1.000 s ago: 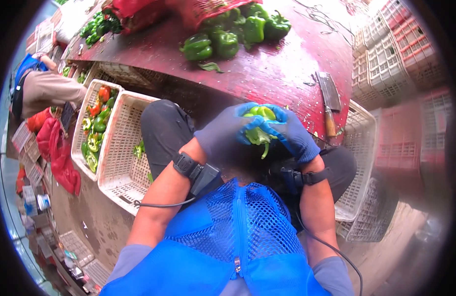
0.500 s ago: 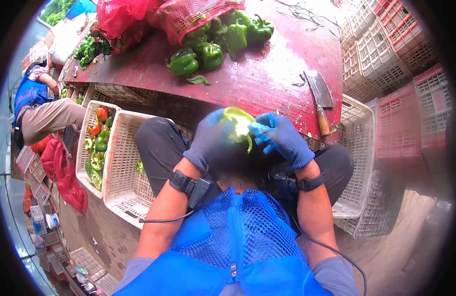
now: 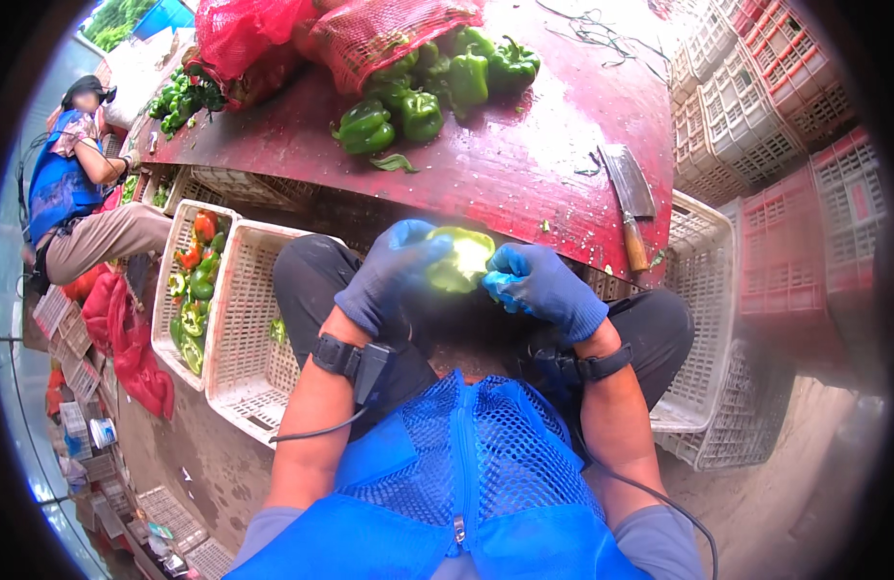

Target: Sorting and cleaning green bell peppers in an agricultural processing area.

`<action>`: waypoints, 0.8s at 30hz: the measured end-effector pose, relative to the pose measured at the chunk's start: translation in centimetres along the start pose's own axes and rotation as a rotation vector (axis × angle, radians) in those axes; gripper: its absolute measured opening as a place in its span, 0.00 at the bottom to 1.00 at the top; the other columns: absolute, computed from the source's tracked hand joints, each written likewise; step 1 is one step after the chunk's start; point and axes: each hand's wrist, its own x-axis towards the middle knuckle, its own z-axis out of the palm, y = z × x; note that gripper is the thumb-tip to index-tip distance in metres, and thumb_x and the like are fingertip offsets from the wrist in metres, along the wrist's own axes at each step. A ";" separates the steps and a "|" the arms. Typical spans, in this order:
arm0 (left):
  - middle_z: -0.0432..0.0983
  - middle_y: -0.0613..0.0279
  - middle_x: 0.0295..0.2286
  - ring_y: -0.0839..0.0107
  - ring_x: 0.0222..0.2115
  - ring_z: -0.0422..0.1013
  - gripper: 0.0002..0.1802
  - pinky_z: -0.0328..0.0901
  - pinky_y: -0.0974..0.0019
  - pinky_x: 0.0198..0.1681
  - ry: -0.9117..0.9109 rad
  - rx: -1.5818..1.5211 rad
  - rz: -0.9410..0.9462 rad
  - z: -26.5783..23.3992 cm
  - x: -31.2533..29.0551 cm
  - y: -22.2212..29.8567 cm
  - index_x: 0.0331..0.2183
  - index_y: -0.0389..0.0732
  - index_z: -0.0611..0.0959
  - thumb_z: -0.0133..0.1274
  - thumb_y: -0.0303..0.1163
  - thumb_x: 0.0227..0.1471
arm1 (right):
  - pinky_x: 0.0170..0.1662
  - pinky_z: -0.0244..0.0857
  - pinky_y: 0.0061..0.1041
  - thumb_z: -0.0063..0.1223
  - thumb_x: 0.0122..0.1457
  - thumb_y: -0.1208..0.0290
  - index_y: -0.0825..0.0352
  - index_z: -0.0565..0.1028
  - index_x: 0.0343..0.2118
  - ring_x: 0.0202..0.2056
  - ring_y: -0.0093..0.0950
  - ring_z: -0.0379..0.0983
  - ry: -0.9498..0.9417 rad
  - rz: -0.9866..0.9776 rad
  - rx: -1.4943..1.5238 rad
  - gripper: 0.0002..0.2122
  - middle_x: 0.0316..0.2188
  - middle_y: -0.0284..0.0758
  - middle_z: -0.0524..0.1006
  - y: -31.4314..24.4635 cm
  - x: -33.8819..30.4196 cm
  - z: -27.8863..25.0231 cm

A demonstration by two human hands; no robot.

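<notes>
Over my lap, my left hand (image 3: 391,273), in a blue-grey work glove, grips a cut green bell pepper (image 3: 461,261) with its pale inside showing. My right hand (image 3: 548,288), gloved the same way, is closed with its fingers curled at the pepper's right edge. Whatever those fingers pinch is hidden. Ahead on the red table, whole green bell peppers (image 3: 420,117) spill from a red mesh bag (image 3: 389,37). A cleaver (image 3: 626,181) with a wooden handle lies near the table's right front edge.
Left of my knee stand a white plastic crate (image 3: 258,372) and another crate (image 3: 166,333) holding cut green and red peppers. One more white crate (image 3: 703,387) is by my right knee. Stacked crates (image 3: 756,106) rise at right. A co-worker in a blue vest (image 3: 65,198) sits far left.
My left hand has drawn slightly left and down, and the pepper has turned, showing more of its pale inside. My right hand has dropped a little beside it. The co-worker now sits more upright.
</notes>
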 end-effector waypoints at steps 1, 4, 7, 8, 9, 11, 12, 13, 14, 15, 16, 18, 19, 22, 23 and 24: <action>0.76 0.62 0.40 0.73 0.39 0.74 0.24 0.70 0.68 0.45 -0.055 0.001 -0.005 -0.2 0.2 0.2 0.49 0.35 0.75 0.59 0.34 0.51 | 0.26 0.64 0.17 0.55 0.60 0.71 0.68 0.75 0.34 0.23 0.16 0.69 -0.002 -0.002 -0.001 0.06 0.24 0.28 0.74 0.2 0.0 0.1; 0.76 0.62 0.40 0.74 0.38 0.73 0.23 0.69 0.69 0.45 -0.143 0.160 -0.012 -1.0 1.5 0.5 0.48 0.35 0.76 0.59 0.33 0.51 | 0.26 0.63 0.17 0.54 0.60 0.72 0.68 0.75 0.33 0.23 0.16 0.68 -0.028 -0.059 -0.041 0.05 0.24 0.28 0.74 0.7 0.0 0.2; 0.77 0.64 0.39 0.76 0.37 0.73 0.21 0.69 0.71 0.44 -0.175 0.243 -0.035 -1.4 2.2 -0.6 0.46 0.36 0.78 0.60 0.32 0.50 | 0.25 0.63 0.18 0.55 0.60 0.72 0.68 0.75 0.33 0.23 0.16 0.69 0.029 -0.039 -0.056 0.05 0.23 0.27 0.73 0.4 0.1 0.4; 0.78 0.65 0.38 0.78 0.36 0.73 0.20 0.69 0.71 0.43 -0.142 0.245 -0.042 -1.4 2.4 -1.0 0.45 0.36 0.79 0.60 0.30 0.49 | 0.26 0.63 0.18 0.57 0.59 0.71 0.68 0.75 0.33 0.24 0.15 0.69 0.032 0.006 -0.004 0.06 0.23 0.27 0.74 0.1 0.1 0.5; 0.78 0.65 0.38 0.78 0.36 0.73 0.20 0.69 0.71 0.43 -0.145 0.245 -0.043 -1.2 2.5 -1.4 0.45 0.36 0.79 0.60 0.30 0.49 | 0.26 0.63 0.17 0.58 0.58 0.70 0.68 0.75 0.33 0.24 0.15 0.70 0.037 0.051 0.047 0.07 0.24 0.27 0.74 -0.1 0.2 0.5; 0.78 0.66 0.36 0.79 0.34 0.73 0.19 0.69 0.73 0.39 0.001 0.189 0.020 -0.3 2.5 -2.4 0.44 0.36 0.80 0.61 0.28 0.48 | 0.27 0.65 0.19 0.60 0.57 0.67 0.67 0.76 0.34 0.24 0.17 0.71 0.102 -0.015 -0.095 0.09 0.24 0.30 0.75 1.0 0.7 0.5; 0.78 0.66 0.36 0.79 0.34 0.73 0.19 0.69 0.73 0.39 0.000 0.188 0.018 0.1 2.4 -2.8 0.44 0.36 0.80 0.61 0.28 0.48 | 0.28 0.66 0.20 0.63 0.55 0.65 0.67 0.76 0.34 0.24 0.18 0.72 0.162 -0.083 -0.239 0.11 0.25 0.32 0.77 1.5 1.0 0.6; 0.78 0.66 0.35 0.79 0.33 0.73 0.19 0.69 0.73 0.37 0.051 0.241 0.048 0.6 2.4 -3.2 0.44 0.36 0.80 0.61 0.27 0.48 | 0.28 0.66 0.20 0.63 0.55 0.65 0.67 0.76 0.34 0.24 0.18 0.72 0.161 -0.082 -0.239 0.11 0.25 0.32 0.77 1.8 1.2 0.7; 0.79 0.66 0.35 0.79 0.32 0.73 0.18 0.69 0.73 0.35 0.101 0.293 0.078 0.9 2.4 -3.5 0.43 0.37 0.80 0.61 0.26 0.47 | 0.30 0.68 0.24 0.65 0.53 0.61 0.66 0.77 0.34 0.26 0.24 0.75 0.243 -0.120 -0.375 0.14 0.27 0.36 0.78 1.9 1.2 0.9; 0.79 0.66 0.35 0.79 0.32 0.73 0.18 0.69 0.73 0.35 0.101 0.294 0.078 1.0 2.5 -4.0 0.43 0.37 0.80 0.61 0.26 0.47 | 0.32 0.69 0.28 0.66 0.50 0.57 0.66 0.77 0.34 0.27 0.29 0.77 0.326 -0.159 -0.511 0.17 0.29 0.40 0.80 1.9 1.3 1.2; 0.79 0.65 0.33 0.79 0.32 0.73 0.17 0.69 0.72 0.35 0.146 0.358 0.103 1.1 2.8 -4.5 0.43 0.37 0.81 0.61 0.28 0.48 | 0.32 0.69 0.28 0.66 0.50 0.57 0.66 0.77 0.34 0.27 0.29 0.77 0.327 -0.158 -0.511 0.17 0.29 0.40 0.80 1.9 1.4 1.4; 0.79 0.65 0.32 0.79 0.31 0.73 0.17 0.69 0.72 0.35 0.185 0.422 0.130 1.4 3.0 -5.1 0.42 0.37 0.81 0.61 0.29 0.48 | 0.37 0.70 0.37 0.68 0.45 0.52 0.64 0.77 0.35 0.33 0.40 0.78 0.458 -0.147 -0.773 0.21 0.32 0.43 0.79 1.6 1.6 1.8; 0.79 0.63 0.31 0.77 0.31 0.73 0.17 0.70 0.70 0.35 0.242 0.543 0.146 1.7 3.0 -5.3 0.42 0.37 0.81 0.61 0.31 0.48 | 0.37 0.70 0.37 0.68 0.45 0.52 0.64 0.77 0.35 0.33 0.40 0.78 0.466 -0.144 -0.775 0.21 0.32 0.43 0.79 1.6 1.6 2.1; 0.79 0.54 0.32 0.63 0.33 0.75 0.19 0.70 0.62 0.37 0.344 0.727 0.227 2.5 2.8 -5.8 0.40 0.37 0.81 0.60 0.37 0.48 | 0.38 0.70 0.39 0.67 0.44 0.53 0.63 0.75 0.35 0.34 0.42 0.77 0.607 -0.185 -0.827 0.21 0.31 0.42 0.77 2.5 2.1 2.8; 0.79 0.46 0.34 0.50 0.36 0.76 0.20 0.70 0.55 0.39 0.401 0.790 0.280 2.7 2.7 -6.0 0.40 0.38 0.81 0.59 0.42 0.48 | 0.37 0.70 0.39 0.65 0.45 0.53 0.62 0.75 0.35 0.34 0.42 0.77 0.624 -0.206 -0.829 0.20 0.31 0.42 0.77 2.9 2.3 2.9; 0.79 0.45 0.34 0.47 0.37 0.75 0.19 0.69 0.54 0.39 0.413 0.760 0.283 2.9 2.6 -6.0 0.39 0.38 0.81 0.59 0.41 0.48 | 0.36 0.70 0.39 0.65 0.46 0.53 0.62 0.75 0.35 0.33 0.42 0.76 0.620 -0.213 -0.828 0.19 0.30 0.42 0.77 3.2 2.5 3.0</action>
